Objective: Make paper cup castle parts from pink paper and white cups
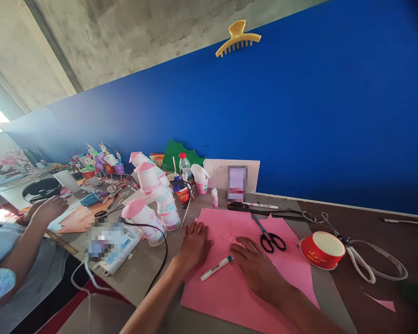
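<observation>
A large pink paper sheet (230, 287) lies on the table in front of me. My left hand (194, 246) rests flat on its left edge, fingers stretched out. My right hand (256, 266) lies flat on the middle of the sheet, fingers apart. A white marker with a blue cap (216, 268) lies on the paper between the two hands, touching neither. Black-handled scissors (269, 236) lie on the sheet just beyond my right hand.
A red paper cup (322, 250) lies on its side to the right, beside white straps (365, 264). Stacked decorated cups (160, 199), a bottle (184, 167) and a glue stick (214, 198) stand behind. Another person's arm (31, 232) is at left. A blue wall (299, 116) backs the table.
</observation>
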`<state>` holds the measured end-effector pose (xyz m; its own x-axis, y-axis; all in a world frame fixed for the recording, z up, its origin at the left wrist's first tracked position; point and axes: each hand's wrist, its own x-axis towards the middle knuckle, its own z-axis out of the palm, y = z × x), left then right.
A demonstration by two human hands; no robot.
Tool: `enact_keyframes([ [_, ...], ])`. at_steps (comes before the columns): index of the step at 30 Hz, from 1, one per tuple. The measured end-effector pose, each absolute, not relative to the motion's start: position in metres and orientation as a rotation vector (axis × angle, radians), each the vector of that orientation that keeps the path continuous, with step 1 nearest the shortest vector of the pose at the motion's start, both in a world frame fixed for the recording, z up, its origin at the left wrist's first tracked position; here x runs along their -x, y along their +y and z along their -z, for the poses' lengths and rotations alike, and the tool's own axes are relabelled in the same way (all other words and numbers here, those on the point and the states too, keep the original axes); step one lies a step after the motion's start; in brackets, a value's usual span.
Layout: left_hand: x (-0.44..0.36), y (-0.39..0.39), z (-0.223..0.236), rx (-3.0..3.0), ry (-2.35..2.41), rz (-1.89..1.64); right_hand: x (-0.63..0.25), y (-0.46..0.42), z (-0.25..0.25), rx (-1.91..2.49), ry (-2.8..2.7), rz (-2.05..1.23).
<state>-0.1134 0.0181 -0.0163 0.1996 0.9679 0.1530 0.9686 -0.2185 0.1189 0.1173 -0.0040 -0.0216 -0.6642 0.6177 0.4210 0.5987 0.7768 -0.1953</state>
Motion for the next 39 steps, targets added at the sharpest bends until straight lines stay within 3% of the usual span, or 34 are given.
enact_keyframes([
  [8, 0.111, 0.031, 0.016, 2.453, -1.912, 0.343, -0.088, 0.01, 0.01, 0.993, -2.775, -0.116],
  [12, 0.114, 0.035, 0.017, 2.436, -1.931, 0.383, -0.099, 0.012, -0.002, 0.9, -2.565, -0.166],
  [19, 0.11, 0.041, 0.016, 2.466, -1.892, 0.415, -0.122, -0.005, -0.038, 1.08, -1.397, -1.036],
  [24, 0.114, 0.043, 0.02, 2.463, -1.879, 0.513, -0.12, -0.026, -0.016, 0.989, -1.026, -1.434],
  [29, 0.122, 0.046, 0.022, 2.492, -1.892, 0.789, -0.107, -0.046, 0.012, 0.857, -1.39, -1.222],
  [33, 0.124, 0.048, 0.021, 2.488, -1.915, 0.879, -0.095, -0.055, 0.022, 0.711, -1.898, -0.798],
  [39, 0.121, 0.048, 0.018, 2.529, -1.815, 0.964, -0.116, -0.028, 0.037, 1.001, -1.998, -0.182],
])
